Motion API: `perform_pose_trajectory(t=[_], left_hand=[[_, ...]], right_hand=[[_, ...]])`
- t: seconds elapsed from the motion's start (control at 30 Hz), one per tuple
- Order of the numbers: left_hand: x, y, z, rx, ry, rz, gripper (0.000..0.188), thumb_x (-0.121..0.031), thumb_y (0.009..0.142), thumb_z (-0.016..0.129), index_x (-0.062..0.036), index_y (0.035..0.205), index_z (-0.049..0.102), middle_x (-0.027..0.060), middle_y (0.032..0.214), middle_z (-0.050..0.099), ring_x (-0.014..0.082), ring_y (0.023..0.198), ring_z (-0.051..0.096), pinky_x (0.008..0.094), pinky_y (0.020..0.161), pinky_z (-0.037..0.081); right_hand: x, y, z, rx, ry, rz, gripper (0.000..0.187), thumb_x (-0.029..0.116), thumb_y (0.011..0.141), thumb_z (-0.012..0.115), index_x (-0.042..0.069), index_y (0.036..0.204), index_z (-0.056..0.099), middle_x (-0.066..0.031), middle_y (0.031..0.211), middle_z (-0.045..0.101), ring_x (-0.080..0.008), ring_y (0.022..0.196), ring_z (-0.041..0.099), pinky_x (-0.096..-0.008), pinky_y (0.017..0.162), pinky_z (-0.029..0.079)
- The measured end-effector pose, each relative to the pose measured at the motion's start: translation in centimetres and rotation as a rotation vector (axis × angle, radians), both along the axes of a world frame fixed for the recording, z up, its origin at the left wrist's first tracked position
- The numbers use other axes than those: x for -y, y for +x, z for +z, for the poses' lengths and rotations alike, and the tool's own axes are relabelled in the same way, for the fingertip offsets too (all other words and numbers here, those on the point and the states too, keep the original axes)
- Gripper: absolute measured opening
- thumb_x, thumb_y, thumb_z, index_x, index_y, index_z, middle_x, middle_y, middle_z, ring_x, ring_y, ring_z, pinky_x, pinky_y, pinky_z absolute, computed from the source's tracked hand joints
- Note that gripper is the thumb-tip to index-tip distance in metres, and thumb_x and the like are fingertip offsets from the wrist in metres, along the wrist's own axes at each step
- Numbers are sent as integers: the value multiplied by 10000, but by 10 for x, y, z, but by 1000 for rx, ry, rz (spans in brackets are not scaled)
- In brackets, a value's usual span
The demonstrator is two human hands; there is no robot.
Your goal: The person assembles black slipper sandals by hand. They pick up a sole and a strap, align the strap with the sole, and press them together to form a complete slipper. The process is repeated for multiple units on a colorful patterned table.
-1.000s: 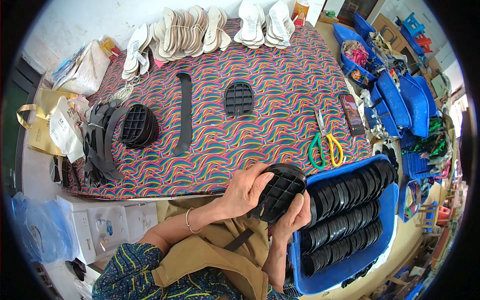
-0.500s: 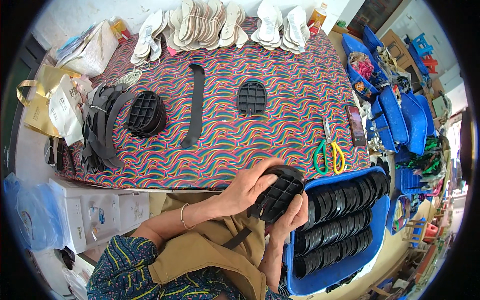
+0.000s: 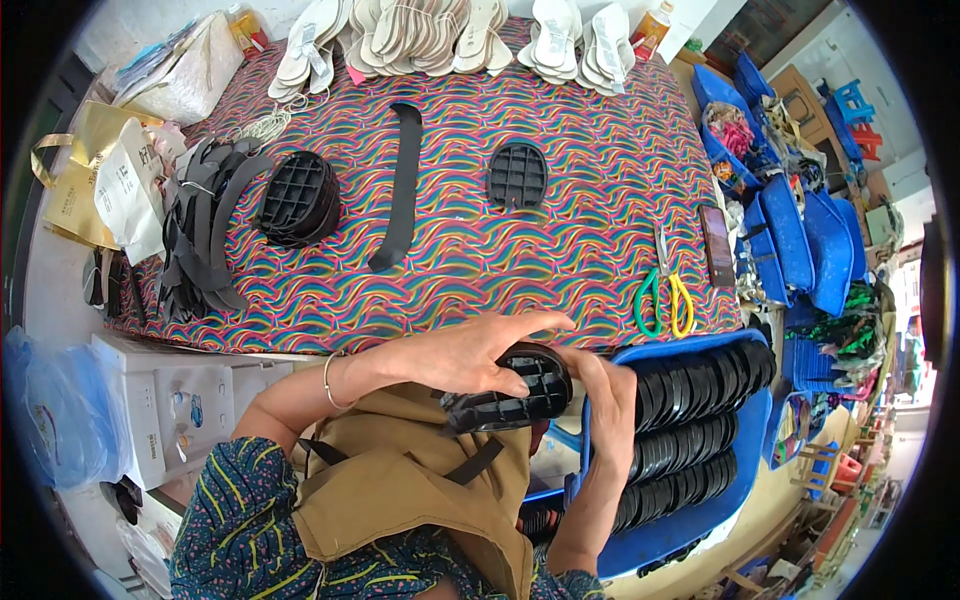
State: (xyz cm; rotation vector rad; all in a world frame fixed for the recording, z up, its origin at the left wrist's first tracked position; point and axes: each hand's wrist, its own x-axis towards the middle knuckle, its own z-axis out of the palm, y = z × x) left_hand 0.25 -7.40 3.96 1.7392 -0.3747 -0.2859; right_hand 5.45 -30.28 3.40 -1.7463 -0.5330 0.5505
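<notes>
Black gridded piece (image 3: 541,381) — gripped between left hand (image 3: 458,352) and right hand (image 3: 608,398) — near blue tub (image 3: 752,438).

A workshop: tied bundles of pale sole-shaped pieces (image 3: 415,38) and green-and-yellow-handled scissors (image 3: 664,267) lie on a colourful wave-patterned worktop (image 3: 500,265); rows of curved black pieces (image 3: 690,388) pack a blue plastic tub (image 3: 750,445).
</notes>
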Motion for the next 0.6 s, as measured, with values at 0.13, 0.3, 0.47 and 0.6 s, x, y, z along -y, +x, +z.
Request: perform_pose_trajectory(t=[0.13, 0.3, 0.47, 0.6], left_hand=[[-4, 9, -1, -119, -46, -109, 833, -213, 802, 776, -25, 1495, 354, 198, 1442, 489, 305, 1344, 483, 429, 1098, 406], [-12, 10, -4, -190, -105, -144, 802, -113, 773, 753, -13, 1478, 385, 161, 1422, 511, 264, 1314, 501, 398, 1099, 405], [-8, 8, -15, -246, -176, -77, 789, -73, 767, 752, -24, 1470, 399, 143, 1401, 531, 241, 1305, 503, 393, 1102, 398], [-12, 8, -6, -233, -96, -34, 767, -41, 767, 760, -34, 1455, 421, 138, 1398, 538, 236, 1302, 509, 385, 1091, 411]], right_hand=[[-7, 16, 4, -73, -6, 158, 225, 118, 963, 603, -30, 1099, 705, -89, 784, 704, -127, 681, 632, -291, 605, 489], [-20, 2, 3, 440, -146, 174, 157, 89, 949, 619, -9, 1052, 685, -231, 798, 664, -375, 697, 669, -381, 613, 520], [-16, -2, -9, 227, -134, 116, 225, 147, 996, 577, -21, 1122, 659, -243, 846, 680, -406, 771, 675, -382, 680, 531], [-3, -2, -11, 114, -99, 136, 313, 195, 1037, 514, -38, 1219, 616, -266, 905, 686, -406, 830, 679, -372, 749, 532]])
